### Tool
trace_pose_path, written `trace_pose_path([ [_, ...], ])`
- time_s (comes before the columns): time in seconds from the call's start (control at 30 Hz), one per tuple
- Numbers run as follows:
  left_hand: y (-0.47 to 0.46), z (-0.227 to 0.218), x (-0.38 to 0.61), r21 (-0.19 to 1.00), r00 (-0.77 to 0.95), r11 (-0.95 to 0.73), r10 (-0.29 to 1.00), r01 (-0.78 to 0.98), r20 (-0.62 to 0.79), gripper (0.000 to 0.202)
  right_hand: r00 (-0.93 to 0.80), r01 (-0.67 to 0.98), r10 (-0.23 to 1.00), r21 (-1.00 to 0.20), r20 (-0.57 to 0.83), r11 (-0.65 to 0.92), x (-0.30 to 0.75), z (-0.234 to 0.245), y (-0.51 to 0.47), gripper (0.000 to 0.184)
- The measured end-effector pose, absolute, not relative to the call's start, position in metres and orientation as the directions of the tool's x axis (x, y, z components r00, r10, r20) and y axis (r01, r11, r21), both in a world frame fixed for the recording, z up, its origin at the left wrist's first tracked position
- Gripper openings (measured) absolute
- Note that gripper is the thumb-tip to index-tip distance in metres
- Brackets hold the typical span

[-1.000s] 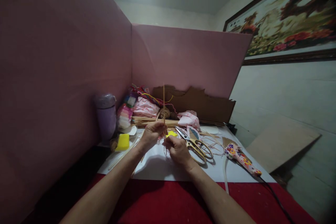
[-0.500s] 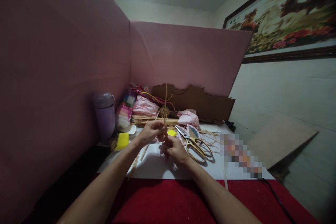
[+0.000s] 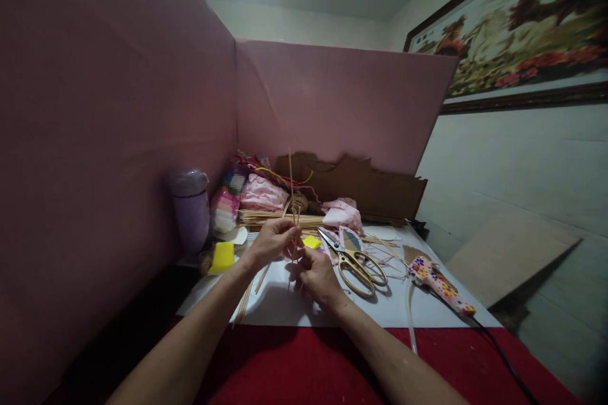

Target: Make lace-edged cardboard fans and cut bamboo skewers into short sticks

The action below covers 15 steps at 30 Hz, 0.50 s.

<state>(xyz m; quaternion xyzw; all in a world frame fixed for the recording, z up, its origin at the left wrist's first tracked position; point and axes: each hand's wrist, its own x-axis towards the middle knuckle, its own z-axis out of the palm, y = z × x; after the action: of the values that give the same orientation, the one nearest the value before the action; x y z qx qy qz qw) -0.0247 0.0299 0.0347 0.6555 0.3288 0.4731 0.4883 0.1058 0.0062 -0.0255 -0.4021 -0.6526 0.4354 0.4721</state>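
Thin wooden sticks [image 3: 291, 177] stand nearly upright between my hands, over the white sheet; how many there are I cannot tell. My left hand [image 3: 276, 240] pinches them around the middle. Lower down, my right hand [image 3: 313, 272] has its fingers closed round their bottom part, and the fingertips are partly hidden. Just right of my right hand lie gold-handled scissors [image 3: 356, 266], blades spread a little and pointing away. More loose sticks [image 3: 244, 300] lie on the sheet beneath my left forearm.
A flower-patterned glue gun [image 3: 441, 285] with a black cord rests at the right. Yellow sponge-like blocks [image 3: 222, 257], a purple lidded cup [image 3: 190, 215], a bundle of sticks [image 3: 266, 218], pink cloth [image 3: 342, 213] and torn cardboard [image 3: 361, 186] stand around the white sheet [image 3: 380, 304].
The tall stick's top has tilted to the left. Both hands keep their grip and have shifted only slightly. The view has moved a little.
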Motion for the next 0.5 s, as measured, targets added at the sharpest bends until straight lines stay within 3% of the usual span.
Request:
trace_pose_path([
  [0.5, 0.0273, 0.0319, -0.0235, 0.941, 0.269, -0.339, 0.904, -0.028, 0.333, 0.035, -0.227, 0.285, 0.889, -0.845, 0.399, 0.452, 0.1084, -0.0232, 0.0046, 0.011],
])
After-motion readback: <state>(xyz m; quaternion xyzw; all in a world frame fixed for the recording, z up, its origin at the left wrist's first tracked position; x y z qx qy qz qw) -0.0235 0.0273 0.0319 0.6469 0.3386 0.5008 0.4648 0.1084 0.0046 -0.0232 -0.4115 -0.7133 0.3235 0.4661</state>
